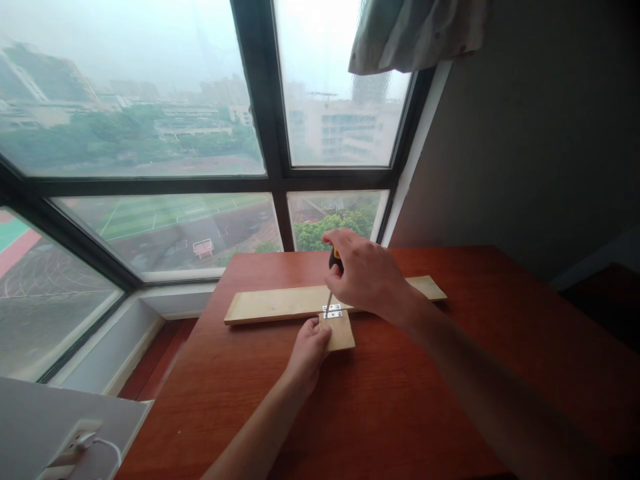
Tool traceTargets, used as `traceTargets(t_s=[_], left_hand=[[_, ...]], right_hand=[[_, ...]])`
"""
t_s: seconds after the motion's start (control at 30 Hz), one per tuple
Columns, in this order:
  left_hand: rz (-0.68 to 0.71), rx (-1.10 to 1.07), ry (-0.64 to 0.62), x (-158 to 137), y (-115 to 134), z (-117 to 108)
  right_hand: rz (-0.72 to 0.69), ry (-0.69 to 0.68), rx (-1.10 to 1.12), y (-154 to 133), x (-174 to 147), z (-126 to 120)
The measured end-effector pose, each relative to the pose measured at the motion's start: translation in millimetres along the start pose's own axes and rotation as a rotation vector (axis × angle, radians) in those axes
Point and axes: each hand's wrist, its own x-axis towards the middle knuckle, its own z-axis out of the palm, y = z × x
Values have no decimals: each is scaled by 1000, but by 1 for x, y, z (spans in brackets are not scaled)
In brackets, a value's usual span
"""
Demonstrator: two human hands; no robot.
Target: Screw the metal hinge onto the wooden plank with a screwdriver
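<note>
A long pale wooden board [280, 303] lies across the table, and a small wooden piece [342, 333] sits against its near edge. A silver metal hinge [333, 311] with screw holes spans the two pieces. My left hand [310, 347] grips the small piece by its left side, thumb on top. Above the hinge, my right hand [367, 270] is closed around the black and yellow handle of a screwdriver [329, 303]. Its shaft points down and its tip meets the hinge's left near part. My right hand and forearm hide part of the long board.
The reddish-brown wooden table [400, 407] extends to both sides. Behind it stand large windows with dark frames [277, 177]. A grey curtain [415, 37] hangs at upper right beside a dark wall. A socket with a white plug [85, 440] is at lower left.
</note>
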Motion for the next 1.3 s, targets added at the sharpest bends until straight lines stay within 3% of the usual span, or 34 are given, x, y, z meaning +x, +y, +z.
traceTargets(t_s=[0.1,0.33,0.53,0.8,1.07,1.3], left_hand=[[2,-7,-3,0,0,0],[-2,6,9,1,1,2],[7,-5,11,0,1,2],[4,8,11,3,-2,-1],[7,3,-7,0,-1,0],[13,3,-8,3,-3,-2]], right_hand=[[-14,6,36,0,-1,0],[143,3,-70,-3,3,3],[76,12,54,-1,0,0],[178,22,-122,-2,2,1],[38,17,219,6,-2,3],[174,15,26,5,-3,2]])
